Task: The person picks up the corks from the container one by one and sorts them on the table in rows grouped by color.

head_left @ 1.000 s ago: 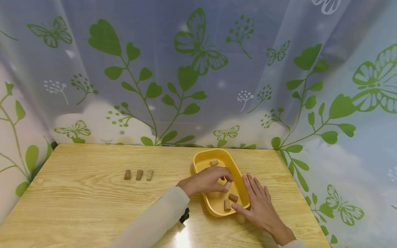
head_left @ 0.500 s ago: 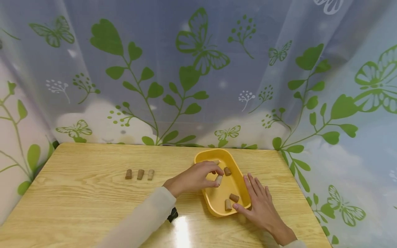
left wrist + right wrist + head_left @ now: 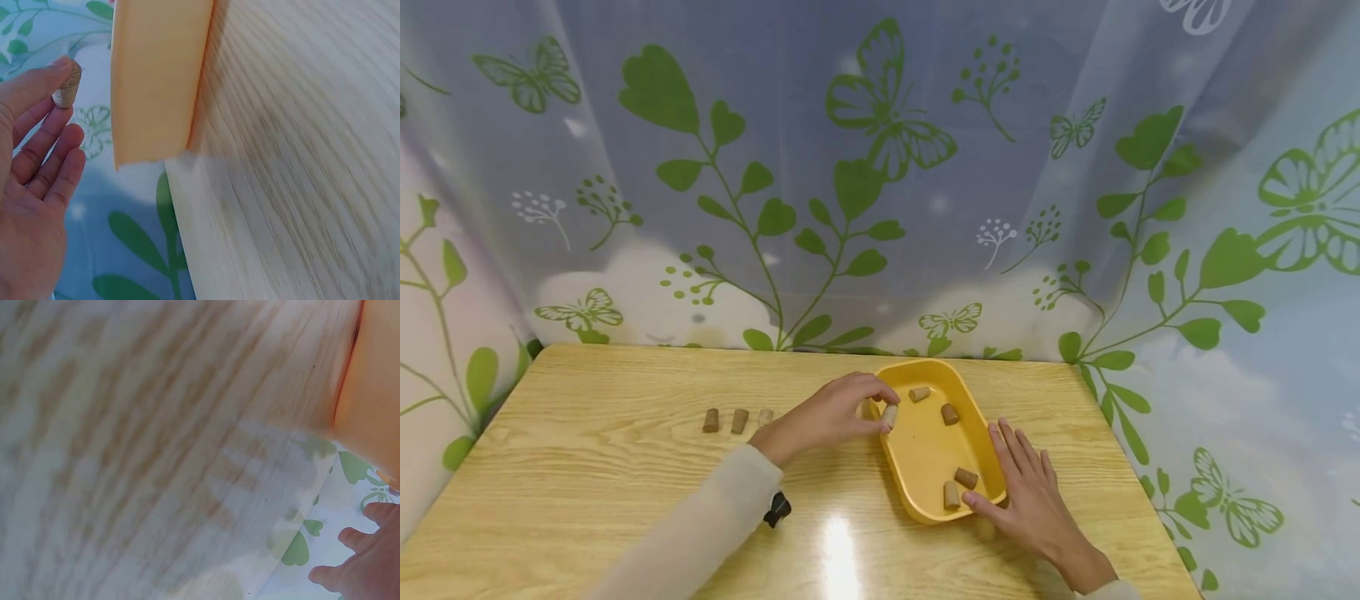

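Observation:
My left hand (image 3: 831,414) pinches a pale cork stopper (image 3: 890,417) between thumb and fingertips, right over the left rim of a yellow tray (image 3: 917,450). In the left wrist view the same cork (image 3: 67,84) shows its tapered shape, held beside the tray's wall (image 3: 159,81). My right hand (image 3: 1037,504) lies with fingers straight along the tray's right side, its thumb at the near rim. Inside the tray lie several corks: a pale one (image 3: 920,394) and a brown one (image 3: 950,414) at the far end, a brown one (image 3: 966,477) and a tan one (image 3: 951,496) at the near end.
On the wooden table (image 3: 587,483), left of the tray, a brown cork (image 3: 711,420), another brown cork (image 3: 740,421) and a pale cork (image 3: 765,419) stand in a row, the pale one close to my left wrist. A patterned curtain (image 3: 880,208) hangs behind the table's far edge.
My left hand has moved left with the pale cork, from over the tray's middle to its left rim, uncovering corks at the far end. The right hand stays in place.

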### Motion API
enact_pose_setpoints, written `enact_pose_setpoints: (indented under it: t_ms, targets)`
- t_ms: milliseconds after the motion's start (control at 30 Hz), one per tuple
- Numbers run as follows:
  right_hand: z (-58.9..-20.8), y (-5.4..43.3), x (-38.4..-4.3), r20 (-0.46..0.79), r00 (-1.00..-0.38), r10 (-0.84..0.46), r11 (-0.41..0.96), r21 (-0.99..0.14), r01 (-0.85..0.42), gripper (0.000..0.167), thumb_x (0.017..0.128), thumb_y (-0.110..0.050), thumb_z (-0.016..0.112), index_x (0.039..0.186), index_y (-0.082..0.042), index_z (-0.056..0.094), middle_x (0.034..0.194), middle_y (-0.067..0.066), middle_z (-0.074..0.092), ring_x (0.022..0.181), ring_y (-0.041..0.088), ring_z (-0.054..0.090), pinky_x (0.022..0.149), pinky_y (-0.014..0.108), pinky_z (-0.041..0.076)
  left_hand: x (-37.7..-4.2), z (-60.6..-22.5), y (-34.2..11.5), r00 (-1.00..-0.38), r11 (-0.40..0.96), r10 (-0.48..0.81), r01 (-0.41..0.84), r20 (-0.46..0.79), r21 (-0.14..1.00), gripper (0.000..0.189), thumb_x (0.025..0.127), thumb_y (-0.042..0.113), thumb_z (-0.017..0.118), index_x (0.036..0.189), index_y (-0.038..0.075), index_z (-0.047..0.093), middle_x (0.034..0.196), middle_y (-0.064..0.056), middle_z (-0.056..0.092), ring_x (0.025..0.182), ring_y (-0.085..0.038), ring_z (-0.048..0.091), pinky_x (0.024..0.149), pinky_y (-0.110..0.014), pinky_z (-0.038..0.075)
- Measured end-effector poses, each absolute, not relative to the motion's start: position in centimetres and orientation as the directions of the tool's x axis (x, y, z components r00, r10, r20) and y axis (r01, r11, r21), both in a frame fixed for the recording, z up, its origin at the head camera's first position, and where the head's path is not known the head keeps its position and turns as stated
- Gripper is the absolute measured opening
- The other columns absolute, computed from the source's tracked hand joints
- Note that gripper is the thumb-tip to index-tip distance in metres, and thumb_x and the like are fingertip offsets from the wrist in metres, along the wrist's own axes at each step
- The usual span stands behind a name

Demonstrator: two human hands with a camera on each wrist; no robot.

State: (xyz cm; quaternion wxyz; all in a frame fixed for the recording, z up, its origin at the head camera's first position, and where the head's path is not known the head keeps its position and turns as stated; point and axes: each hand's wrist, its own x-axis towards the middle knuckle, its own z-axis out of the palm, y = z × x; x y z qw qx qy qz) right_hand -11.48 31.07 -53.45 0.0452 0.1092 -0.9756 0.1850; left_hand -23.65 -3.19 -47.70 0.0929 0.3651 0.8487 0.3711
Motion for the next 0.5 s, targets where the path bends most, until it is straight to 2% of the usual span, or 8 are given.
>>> enact_pose_setpoints:
  t_ms: [167,400,500]
  targets:
    - [-53.5,31.1,-11.6,0.133,-0.971,-0.201,0.907,-0.348,-0.236,0.107,0.097,-0.061,0.073,0.177,-0.021,0.015,0.182,0.015,0.021,0.163,0.052,0.025,0.121,0.086,0.017,-24.1,-48.2,-5.2,-0.741,0.478,0.662,0.536,0.115,0.696,0.042,0.101,0.026,0.082,0.139,0.014,0.071,0.138,0.000,0.070,0.130,-0.027,0.063,0.113,-0.050,0.053]
    - [-53.4,31.0,-11.5,0.134,-0.970,-0.205,0.900,-0.363,-0.240,0.107,0.097,-0.060,0.074,0.177,-0.021,0.016,0.182,0.016,0.022,0.162,0.053,0.025,0.120,0.087,0.016,-24.5,-49.2,-7.9,-0.774,0.528,0.622,0.523,0.115,0.669,0.040,0.100,0.027,0.083,0.137,0.016,0.072,0.136,0.001,0.071,0.130,-0.024,0.063,0.112,-0.051,0.054]
    - [-53.3,31.0,-11.5,0.129,-0.971,-0.204,0.900,-0.365,-0.237,0.106,0.097,-0.060,0.074,0.177,-0.021,0.016,0.182,0.016,0.022,0.163,0.053,0.025,0.120,0.087,0.016,-24.6,-49.5,-8.9,-0.781,0.544,0.614,0.523,0.114,0.656,0.040,0.100,0.026,0.083,0.136,0.013,0.072,0.137,-0.001,0.071,0.131,-0.027,0.064,0.112,-0.053,0.054]
